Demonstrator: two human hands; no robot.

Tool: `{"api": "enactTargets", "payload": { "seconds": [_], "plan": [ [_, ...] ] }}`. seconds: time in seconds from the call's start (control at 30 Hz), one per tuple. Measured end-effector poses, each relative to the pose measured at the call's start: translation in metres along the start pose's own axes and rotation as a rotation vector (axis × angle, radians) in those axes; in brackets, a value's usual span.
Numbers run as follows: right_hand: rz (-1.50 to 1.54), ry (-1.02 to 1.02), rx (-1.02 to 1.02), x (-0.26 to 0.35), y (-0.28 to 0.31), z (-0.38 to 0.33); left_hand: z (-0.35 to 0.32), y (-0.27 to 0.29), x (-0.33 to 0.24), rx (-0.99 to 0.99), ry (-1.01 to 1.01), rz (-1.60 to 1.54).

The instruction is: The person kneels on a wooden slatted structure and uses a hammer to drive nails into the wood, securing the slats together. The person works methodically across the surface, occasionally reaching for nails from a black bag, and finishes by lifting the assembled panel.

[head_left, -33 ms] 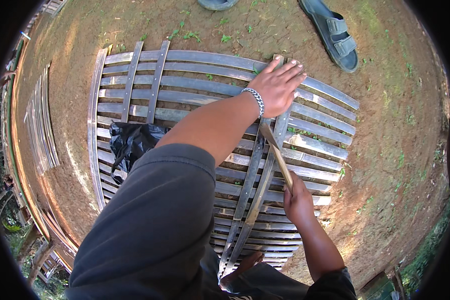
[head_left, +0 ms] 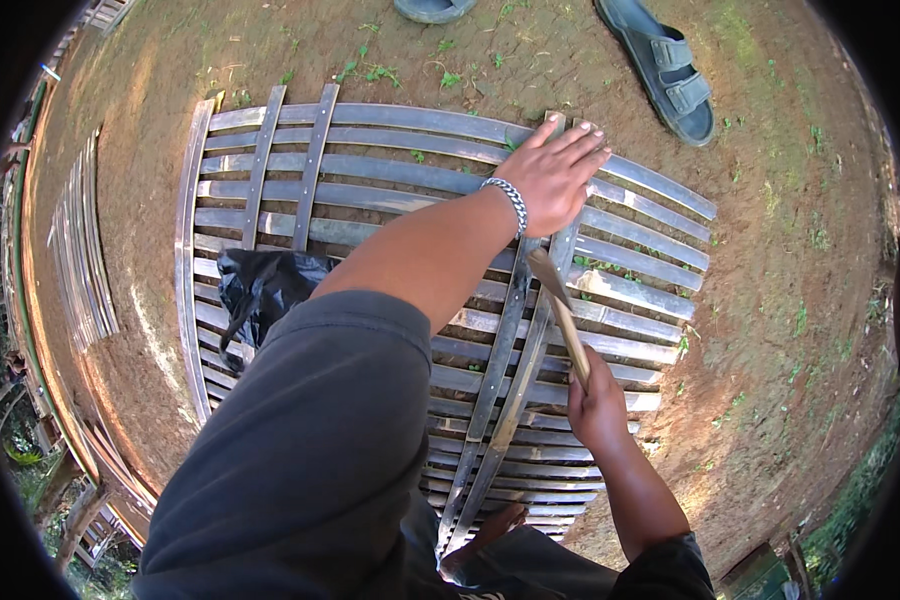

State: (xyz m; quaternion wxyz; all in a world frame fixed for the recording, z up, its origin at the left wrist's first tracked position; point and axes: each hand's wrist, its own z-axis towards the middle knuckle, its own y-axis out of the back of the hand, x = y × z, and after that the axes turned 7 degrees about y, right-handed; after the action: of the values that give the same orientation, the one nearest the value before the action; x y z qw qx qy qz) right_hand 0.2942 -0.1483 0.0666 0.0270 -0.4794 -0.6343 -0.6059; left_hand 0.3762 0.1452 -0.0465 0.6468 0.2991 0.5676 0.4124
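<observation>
A panel of flat bamboo slats [head_left: 400, 165] lies on the ground, with crosspieces running over it. My left hand [head_left: 555, 180], with a chain bracelet [head_left: 510, 200] on its wrist, presses flat on the far end of two long crosspieces [head_left: 505, 340], fingers outstretched. In my right hand [head_left: 598, 400] is a wooden-handled tool [head_left: 560, 310] with a dark, flattened head; its exact kind is unclear. The hand is closed round the handle, to the right of the crosspieces. The tool's head is just below my left wrist, over the crosspieces; contact cannot be made out.
A black plastic bag [head_left: 265, 290] rests on the panel's left part. One sandal [head_left: 670, 75] lies beyond the panel at the far right; part of another [head_left: 435, 8] shows at the top edge. More slats [head_left: 82, 245] lie on bare soil at the left.
The tool's head has shifted slightly to the right, its handle still in my right hand. My left hand has stayed nearly in place.
</observation>
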Motion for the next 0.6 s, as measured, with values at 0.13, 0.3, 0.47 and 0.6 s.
{"api": "enactTargets", "payload": {
  "seconds": [0.13,0.3,0.47,0.6],
  "plan": [
    [0.119,0.033,-0.198,0.013,0.014,-0.004,0.001,0.007,0.0,-0.008,0.003,0.004],
    [0.0,-0.093,0.053,-0.001,0.0,0.0,0.003,0.009,0.0,-0.008,-0.008,0.003],
    [0.074,0.098,-0.169,0.012,-0.001,0.001,0.001,0.006,0.004,-0.002,-0.007,-0.019],
    [0.078,0.161,-0.272,0.021,0.003,0.0,0.0,0.005,0.006,-0.004,-0.01,-0.028]
  ]
}}
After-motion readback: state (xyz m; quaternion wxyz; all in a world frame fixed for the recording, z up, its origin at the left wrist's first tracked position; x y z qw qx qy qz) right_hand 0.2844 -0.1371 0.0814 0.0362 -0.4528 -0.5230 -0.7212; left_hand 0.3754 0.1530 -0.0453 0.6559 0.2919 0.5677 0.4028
